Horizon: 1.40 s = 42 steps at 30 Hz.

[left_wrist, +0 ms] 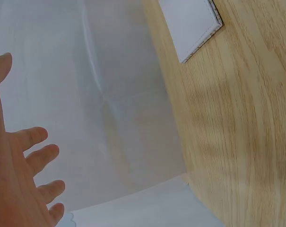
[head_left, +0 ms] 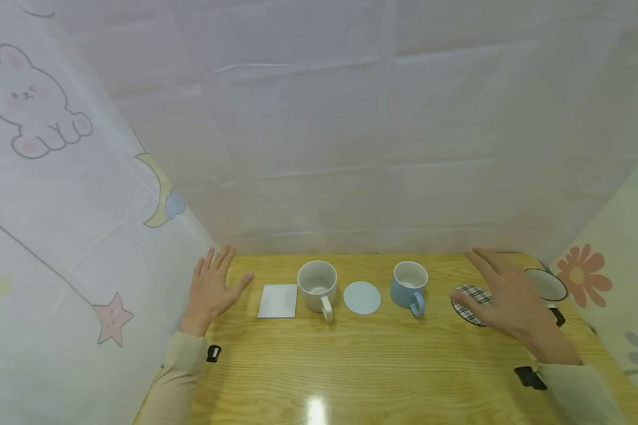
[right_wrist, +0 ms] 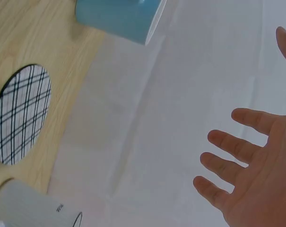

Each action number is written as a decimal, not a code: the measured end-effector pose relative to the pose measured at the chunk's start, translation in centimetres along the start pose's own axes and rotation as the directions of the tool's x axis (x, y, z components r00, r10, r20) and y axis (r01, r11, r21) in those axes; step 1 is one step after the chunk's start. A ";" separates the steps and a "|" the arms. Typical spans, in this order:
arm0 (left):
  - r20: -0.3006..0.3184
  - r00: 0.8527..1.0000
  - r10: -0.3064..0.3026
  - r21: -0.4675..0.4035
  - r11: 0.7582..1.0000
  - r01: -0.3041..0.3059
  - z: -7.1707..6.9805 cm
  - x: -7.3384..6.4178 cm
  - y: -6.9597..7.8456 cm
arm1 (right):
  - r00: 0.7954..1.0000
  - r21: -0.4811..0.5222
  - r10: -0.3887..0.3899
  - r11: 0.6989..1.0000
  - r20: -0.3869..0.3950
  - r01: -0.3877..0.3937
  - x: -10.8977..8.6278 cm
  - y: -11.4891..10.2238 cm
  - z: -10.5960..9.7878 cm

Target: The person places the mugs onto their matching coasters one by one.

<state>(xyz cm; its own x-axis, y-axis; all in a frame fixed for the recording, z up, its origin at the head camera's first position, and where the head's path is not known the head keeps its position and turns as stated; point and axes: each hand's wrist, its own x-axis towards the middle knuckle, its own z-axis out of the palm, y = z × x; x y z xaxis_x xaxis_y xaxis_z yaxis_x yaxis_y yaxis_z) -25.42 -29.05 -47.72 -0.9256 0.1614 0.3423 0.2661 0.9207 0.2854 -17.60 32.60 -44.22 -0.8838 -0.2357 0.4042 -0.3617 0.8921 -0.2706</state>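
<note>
My left hand [head_left: 212,289] is held over the left end of the table, fingers spread and holding nothing. A square white coaster [head_left: 277,301] lies to its right, its corner also in the left wrist view. Beside that stands a white mug [head_left: 317,286], then a round pale blue coaster [head_left: 362,298] and a light blue mug [head_left: 408,290]. My right hand [head_left: 513,307], also spread and holding nothing, hovers near a round plaid coaster [right_wrist: 22,116], overlapping it in the head view. A white mug with a dark rim [head_left: 546,284] stands beyond that hand, partly hidden by it.
The wooden table [head_left: 319,360] has white sheeting [head_left: 308,147] hung behind it. Printed curtains [head_left: 48,248] flank both sides, close to my left arm and the right-hand mug. Both mug handles in the middle point toward me.
</note>
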 end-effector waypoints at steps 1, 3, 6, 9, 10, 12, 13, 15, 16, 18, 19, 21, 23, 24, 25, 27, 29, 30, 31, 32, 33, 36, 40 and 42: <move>0.001 1.000 0.000 -0.003 1.000 0.000 0.0 -0.1 0.0 | 1.000 0.011 0.001 1.000 0.000 -0.001 0.0 -0.1 0.2; 0.001 1.000 0.003 -0.007 1.000 -0.003 0.1 -0.2 0.1 | 1.000 0.042 0.007 0.999 0.006 -0.007 -0.1 -0.4 0.4; 0.001 1.000 0.008 -0.008 1.000 -0.008 0.3 -0.3 0.1 | 1.000 0.057 0.005 0.998 0.002 -0.006 -0.1 -0.9 0.9; 0.005 1.000 0.008 -0.010 1.000 -0.008 0.5 -0.4 0.1 | 1.000 0.048 -0.007 0.999 -0.001 0.008 -0.2 -1.4 1.4; 0.007 1.000 0.007 -0.012 1.000 -0.007 0.6 -0.4 0.1 | 1.000 0.045 -0.010 0.999 0.001 0.010 -0.2 -1.5 1.6; 0.006 1.000 0.006 -0.020 1.000 -0.006 0.8 -0.5 0.2 | 1.000 0.045 -0.016 0.999 0.005 0.016 -0.3 -1.9 2.0; 0.005 1.000 0.006 -0.023 1.000 -0.006 0.8 -0.6 0.2 | 1.000 0.051 -0.018 0.999 0.008 0.017 -0.4 -2.1 2.1; 0.001 1.000 0.009 -0.028 1.000 -0.009 0.9 -0.6 0.3 | 1.000 0.075 -0.021 0.997 0.012 0.020 -0.5 -2.4 2.4; -0.002 1.000 0.011 -0.029 1.000 -0.011 1.0 -0.7 0.3 | 1.000 0.086 -0.022 0.996 0.014 0.021 -0.5 -2.6 2.5; -0.007 1.000 0.013 -0.026 1.000 -0.013 1.1 -0.8 0.3 | 1.000 0.110 -0.025 0.994 0.016 0.023 -0.6 -3.0 2.8; -0.007 1.000 0.011 -0.026 1.000 -0.012 1.2 -0.8 0.3 | 1.000 0.130 -0.022 0.991 0.019 0.020 -0.6 -3.2 2.9; -0.009 1.000 0.009 -0.032 0.999 -0.009 1.2 -1.0 0.4 | 1.000 0.163 -0.021 0.987 0.019 0.018 -0.7 -3.5 3.2; -0.011 1.000 0.003 -0.042 0.999 -0.004 1.3 -1.1 0.4 | 1.000 0.192 -0.021 0.981 0.018 0.017 -0.7 -3.7 3.5; -0.014 1.000 0.003 -0.048 0.999 -0.004 1.3 -1.1 0.5 | 1.000 0.205 -0.022 0.979 0.013 0.019 -0.6 -3.9 3.6; -0.018 1.000 0.006 -0.054 0.999 -0.007 1.3 -1.1 0.5 | 1.000 0.214 -0.022 0.977 0.010 0.020 -0.6 -4.0 3.8; -0.027 1.000 0.013 -0.062 0.998 -0.015 1.5 -1.2 0.5 | 1.000 0.229 -0.019 0.973 0.006 0.017 -0.5 -4.2 4.0; -0.038 0.999 0.024 -0.069 0.997 -0.026 1.6 -1.3 0.5 | 1.000 0.233 -0.023 0.972 0.001 0.022 -0.4 -4.4 4.3; -0.045 0.999 0.029 -0.071 0.997 -0.033 1.7 -1.3 0.5 | 1.000 0.236 -0.025 0.972 -0.002 0.025 -0.4 -4.5 4.4; -0.049 0.998 0.030 -0.074 0.997 -0.034 1.7 -1.4 0.5 | 1.000 0.243 -0.023 0.970 -0.002 0.023 -0.3 -4.5 4.6; -0.051 0.998 0.028 -0.073 0.997 -0.032 1.8 -1.4 0.5 | 1.000 0.251 -0.022 0.968 0.000 0.022 -0.2 -4.7 4.8; -0.049 0.999 0.023 -0.075 0.997 -0.027 1.8 -1.5 0.5 | 1.000 0.259 -0.021 0.966 0.004 0.020 -0.1 -4.8 5.0; -0.039 0.999 0.009 -0.077 0.997 -0.012 1.9 -1.7 0.6 | 1.000 0.285 -0.023 0.958 0.008 0.020 0.1 -5.3 5.4; -0.019 1.000 -0.005 -0.085 0.996 0.003 2.1 -1.9 0.8 | 0.999 0.301 -0.036 0.953 -0.006 0.036 0.3 -5.9 6.1; -0.016 1.000 -0.006 -0.085 0.996 0.005 2.2 -2.1 0.8 | 0.999 0.312 -0.036 0.949 -0.004 0.036 0.3 -6.1 6.5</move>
<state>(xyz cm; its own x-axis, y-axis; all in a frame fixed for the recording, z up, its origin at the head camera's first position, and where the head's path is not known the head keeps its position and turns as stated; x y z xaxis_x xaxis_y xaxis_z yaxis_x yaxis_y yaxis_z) -23.89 -27.88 -50.18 -0.9229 0.1502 0.3546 0.2836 0.8880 0.3620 -17.56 24.56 -48.15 -0.8689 -0.2665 0.4171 -0.4676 0.7181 -0.5154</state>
